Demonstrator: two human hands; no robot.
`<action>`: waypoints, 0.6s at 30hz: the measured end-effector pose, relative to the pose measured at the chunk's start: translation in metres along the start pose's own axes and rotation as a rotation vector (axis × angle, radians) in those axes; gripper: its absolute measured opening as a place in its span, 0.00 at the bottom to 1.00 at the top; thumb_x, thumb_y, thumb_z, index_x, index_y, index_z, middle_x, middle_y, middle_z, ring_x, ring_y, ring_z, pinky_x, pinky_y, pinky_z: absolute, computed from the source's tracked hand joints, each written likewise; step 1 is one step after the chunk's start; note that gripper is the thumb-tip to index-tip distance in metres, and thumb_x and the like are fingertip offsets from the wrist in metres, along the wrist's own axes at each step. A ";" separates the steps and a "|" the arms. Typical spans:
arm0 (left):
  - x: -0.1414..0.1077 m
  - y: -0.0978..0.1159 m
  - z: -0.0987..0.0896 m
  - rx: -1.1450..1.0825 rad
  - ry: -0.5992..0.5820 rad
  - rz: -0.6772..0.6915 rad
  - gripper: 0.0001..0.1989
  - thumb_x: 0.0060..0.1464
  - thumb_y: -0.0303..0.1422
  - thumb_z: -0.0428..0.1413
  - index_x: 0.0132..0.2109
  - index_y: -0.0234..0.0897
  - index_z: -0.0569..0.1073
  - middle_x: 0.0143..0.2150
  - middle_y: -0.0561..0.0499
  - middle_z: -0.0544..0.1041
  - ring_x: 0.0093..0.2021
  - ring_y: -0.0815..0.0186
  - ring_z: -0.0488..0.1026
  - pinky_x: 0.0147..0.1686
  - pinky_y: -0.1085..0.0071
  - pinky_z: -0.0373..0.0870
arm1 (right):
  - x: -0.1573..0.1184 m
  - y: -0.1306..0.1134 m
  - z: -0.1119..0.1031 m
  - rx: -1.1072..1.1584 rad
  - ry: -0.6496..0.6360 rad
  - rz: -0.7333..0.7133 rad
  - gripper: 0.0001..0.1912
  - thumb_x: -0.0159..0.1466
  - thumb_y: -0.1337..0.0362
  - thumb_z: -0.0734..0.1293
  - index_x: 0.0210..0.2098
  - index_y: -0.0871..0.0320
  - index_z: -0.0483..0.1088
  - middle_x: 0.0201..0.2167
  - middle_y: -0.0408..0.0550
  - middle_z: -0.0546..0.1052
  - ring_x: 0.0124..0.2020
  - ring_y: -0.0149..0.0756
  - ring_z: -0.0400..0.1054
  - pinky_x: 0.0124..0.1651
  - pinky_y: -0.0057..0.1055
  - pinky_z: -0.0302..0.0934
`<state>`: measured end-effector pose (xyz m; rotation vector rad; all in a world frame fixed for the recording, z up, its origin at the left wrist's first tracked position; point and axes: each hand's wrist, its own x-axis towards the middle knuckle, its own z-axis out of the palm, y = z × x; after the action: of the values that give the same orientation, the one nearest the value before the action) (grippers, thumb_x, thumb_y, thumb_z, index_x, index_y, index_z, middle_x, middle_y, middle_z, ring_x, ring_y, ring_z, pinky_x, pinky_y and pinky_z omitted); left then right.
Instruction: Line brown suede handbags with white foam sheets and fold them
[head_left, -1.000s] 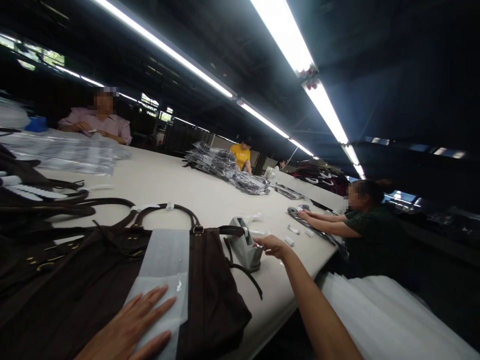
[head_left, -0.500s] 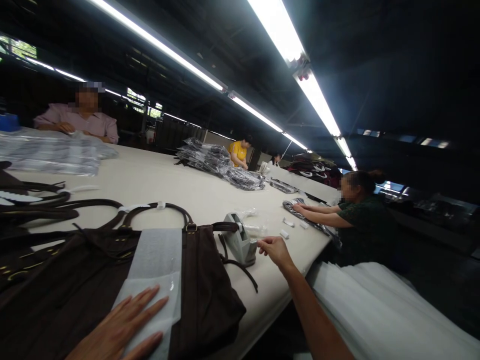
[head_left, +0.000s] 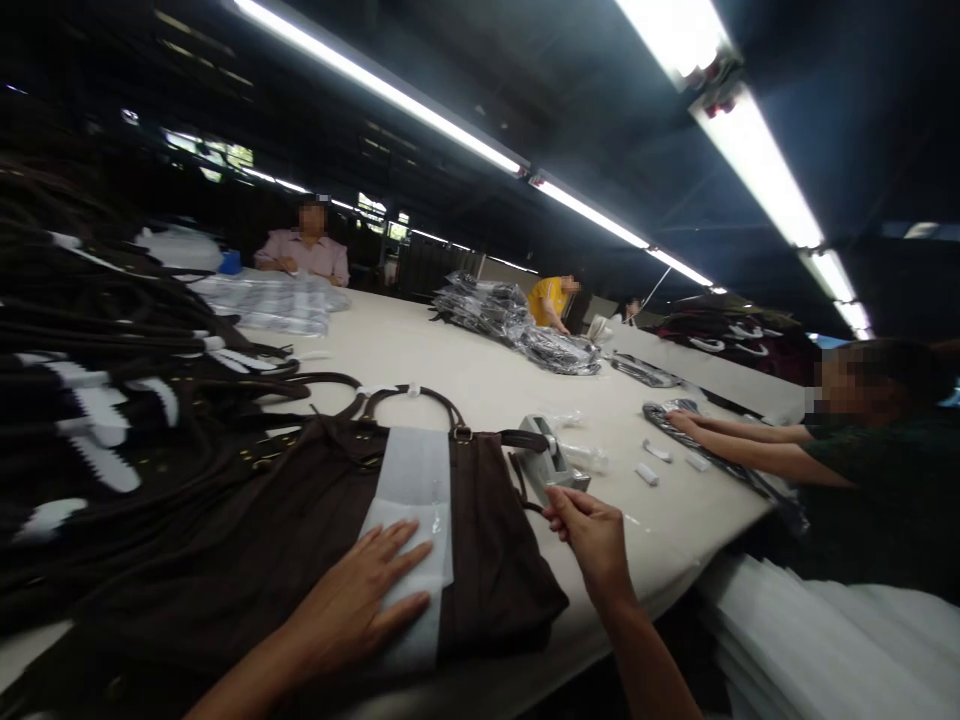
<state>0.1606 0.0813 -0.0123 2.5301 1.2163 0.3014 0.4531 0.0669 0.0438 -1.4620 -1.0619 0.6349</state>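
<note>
White sheet partly beneath left fingers

The left hand hides part of the pale translucent paper strip, anything between the pinched fingertips of the right hand is too small to tell, and the picture's edges cut off the left pile of dark-brown fabric bags and near-right white layered sheets.

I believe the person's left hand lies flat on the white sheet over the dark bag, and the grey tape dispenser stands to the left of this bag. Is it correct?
Not quite: in the head view, the grey tape dispenser stands to the right of the dark bag. The left hand does lie flat on the white sheet.
</note>
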 end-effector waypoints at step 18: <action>-0.011 0.009 -0.011 -0.145 0.066 0.031 0.31 0.58 0.52 0.48 0.65 0.48 0.60 0.70 0.44 0.54 0.69 0.52 0.49 0.67 0.48 0.45 | -0.005 0.016 0.196 -0.071 -0.258 0.379 0.06 0.56 0.71 0.69 0.33 0.61 0.69 0.13 0.40 0.71 0.18 0.32 0.71 0.19 0.22 0.63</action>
<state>0.1568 0.0697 0.0001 2.4334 1.1356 0.4666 0.2858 0.1561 -0.0101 -1.6932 -1.0166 1.0879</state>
